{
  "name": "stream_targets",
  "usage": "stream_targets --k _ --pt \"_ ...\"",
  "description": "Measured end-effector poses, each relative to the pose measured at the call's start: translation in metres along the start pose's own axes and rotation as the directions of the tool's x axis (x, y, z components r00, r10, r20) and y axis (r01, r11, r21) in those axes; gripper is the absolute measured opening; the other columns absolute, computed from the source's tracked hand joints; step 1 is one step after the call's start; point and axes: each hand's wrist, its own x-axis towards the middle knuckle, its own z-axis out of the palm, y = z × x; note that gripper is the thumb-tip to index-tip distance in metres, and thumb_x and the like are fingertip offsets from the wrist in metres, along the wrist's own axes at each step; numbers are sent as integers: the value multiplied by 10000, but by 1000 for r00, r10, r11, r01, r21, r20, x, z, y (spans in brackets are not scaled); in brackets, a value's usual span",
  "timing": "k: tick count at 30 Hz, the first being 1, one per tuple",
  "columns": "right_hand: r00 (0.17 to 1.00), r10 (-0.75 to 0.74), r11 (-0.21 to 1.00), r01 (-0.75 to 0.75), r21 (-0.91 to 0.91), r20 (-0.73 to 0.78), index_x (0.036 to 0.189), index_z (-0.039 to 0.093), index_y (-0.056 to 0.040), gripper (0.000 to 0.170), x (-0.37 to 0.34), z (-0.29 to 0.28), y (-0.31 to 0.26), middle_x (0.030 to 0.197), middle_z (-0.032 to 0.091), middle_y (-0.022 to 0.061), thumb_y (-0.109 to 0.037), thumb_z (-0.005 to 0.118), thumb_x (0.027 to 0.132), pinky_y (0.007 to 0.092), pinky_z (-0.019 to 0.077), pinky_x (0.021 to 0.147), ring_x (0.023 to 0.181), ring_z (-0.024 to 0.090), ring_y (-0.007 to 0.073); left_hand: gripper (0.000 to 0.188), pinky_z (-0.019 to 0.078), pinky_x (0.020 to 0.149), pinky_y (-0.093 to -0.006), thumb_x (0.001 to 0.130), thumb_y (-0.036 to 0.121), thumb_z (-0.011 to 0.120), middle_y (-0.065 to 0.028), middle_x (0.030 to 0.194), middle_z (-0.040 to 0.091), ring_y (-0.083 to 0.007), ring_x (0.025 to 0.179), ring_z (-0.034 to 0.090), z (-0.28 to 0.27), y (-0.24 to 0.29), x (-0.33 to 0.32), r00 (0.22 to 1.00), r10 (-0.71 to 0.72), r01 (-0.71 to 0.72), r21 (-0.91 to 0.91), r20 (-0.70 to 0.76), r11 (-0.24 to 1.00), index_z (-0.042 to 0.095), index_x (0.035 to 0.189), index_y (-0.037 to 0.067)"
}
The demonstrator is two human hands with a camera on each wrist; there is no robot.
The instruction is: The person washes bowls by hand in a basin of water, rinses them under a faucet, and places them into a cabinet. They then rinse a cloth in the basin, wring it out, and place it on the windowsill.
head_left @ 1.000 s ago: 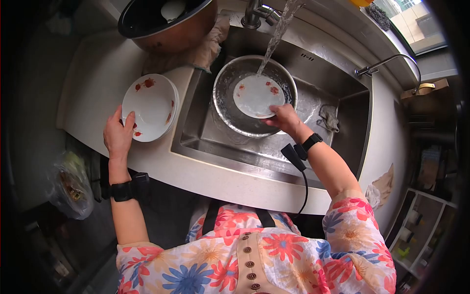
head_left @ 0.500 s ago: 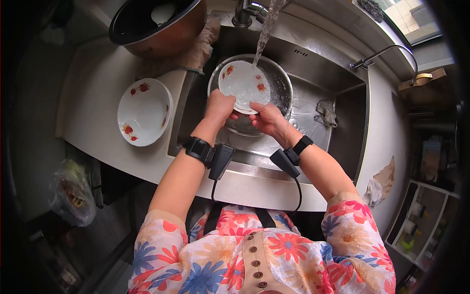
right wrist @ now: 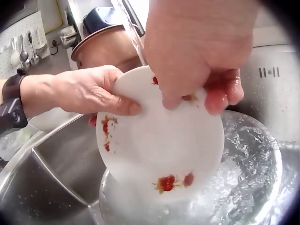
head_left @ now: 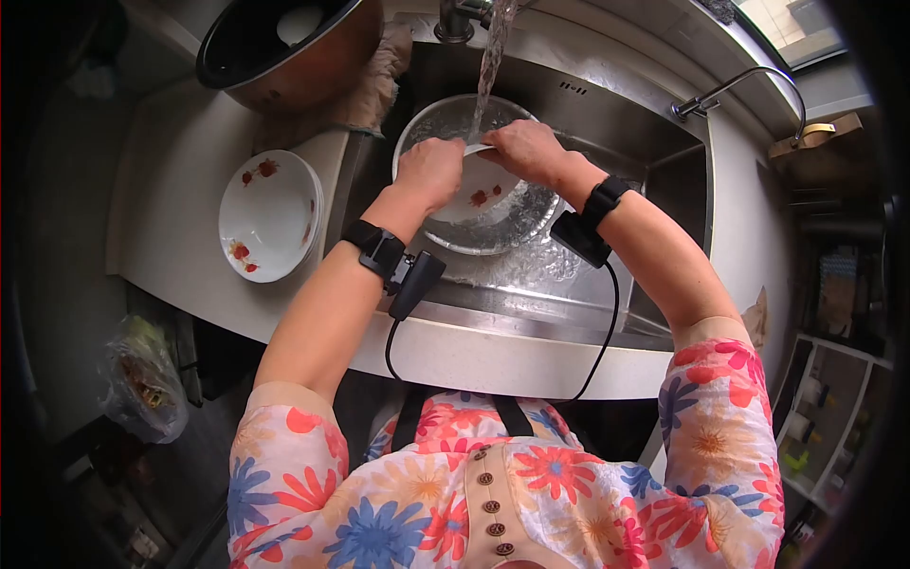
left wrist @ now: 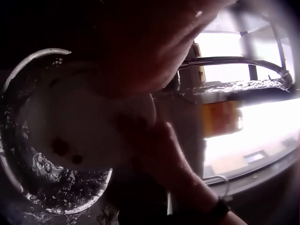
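Both hands hold one white plate (right wrist: 159,145) with red flower patterns, tilted above a metal basin (right wrist: 276,161) of splashing water. My left hand (head_left: 431,174) grips the plate's left rim, its thumb lying over the face in the right wrist view. At the far rim, my right hand (head_left: 533,152) pinches the plate, fingers bent over its edge. A stream of tap water (head_left: 491,57) falls just behind the hands. The left wrist view is dark, with the plate (left wrist: 89,122) between the two hands.
The basin stands in a steel sink (head_left: 626,100). On the counter to the left sits a stack of flowered white dishes (head_left: 265,218). A large copper-coloured pot (head_left: 303,66) rests on a cloth (head_left: 377,90) behind it. A thin curved faucet (head_left: 758,74) rises at the right.
My left hand left the dish stack and took hold of the plate with the right hand. The plate has been lifted and tilted, and both hands have shifted to its far edge.
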Motion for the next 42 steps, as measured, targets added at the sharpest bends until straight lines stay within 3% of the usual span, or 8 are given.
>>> stream_targets --k 9,12,15,21,29,34,40,42 --pt "850 523 642 -444 625 66 774 624 29 310 -52 59 8 652 591 219 -269 543 807 375 470 587 600 606 304 332 510 604 -378 814 304 556 -199 753 627 -304 723 638 45 -26 0 961 -275 267 -326 23 907 617 892 -13" --pt "725 658 241 -461 854 205 616 554 78 337 -47 73 9 517 529 161 -210 538 791 354 415 408 406 521 218 325 452 356 -237 838 189 532 -186 750 616 -222 548 630 51 -10 -6 773 -360 574 -818 523 45 505 978 -103" --pt "611 735 -101 -330 939 294 640 514 59 245 -43 83 -4 518 511 108 -140 521 783 346 367 324 357 474 188 304 453 349 -228 868 201 517 -191 798 618 -219 523 621 67 6 -6 726 -287 606 -778 625 -163 496 986 -79" --pt "554 787 -61 -367 928 271 972 496 114 254 -48 96 -15 742 588 149 -83 480 813 292 480 400 481 591 206 332 533 563 -355 821 189 578 -179 832 595 -277 666 623 77 -6 -9 682 -276 693 -719 677 -50 505 1013 -72" --pt "643 468 -571 -303 763 606 1116 425 65 328 -52 103 -42 889 609 165 -70 508 829 277 514 450 662 649 242 316 533 618 -457 746 -2 519 -189 953 581 -339 792 619 77 -10 -6 699 -529 545 -838 482 -43 511 1053 -75" --pt "693 539 -125 -496 859 478 941 563 42 309 -49 96 -7 771 617 115 -228 623 803 258 485 416 516 606 193 292 494 739 -420 695 -25 489 -203 878 623 -345 843 611 60 -14 -11 868 -496 396 -601 -1 694 617 953 27" --pt "917 392 848 -394 354 81 979 612 -53 265 -38 47 11 763 640 140 -241 580 794 350 494 610 645 631 253 320 466 764 -395 693 31 503 -179 874 614 -350 866 579 35 0 -16 969 -233 204 -272 -78 940 628 974 120" --pt "943 331 890 -305 340 -20 981 617 -84 256 -36 43 6 785 639 135 -255 568 798 360 475 670 699 624 266 310 466 762 -398 701 42 504 -178 873 616 -348 864 581 33 4 -16 975 -216 202 -198 -54 959 630 972 123"
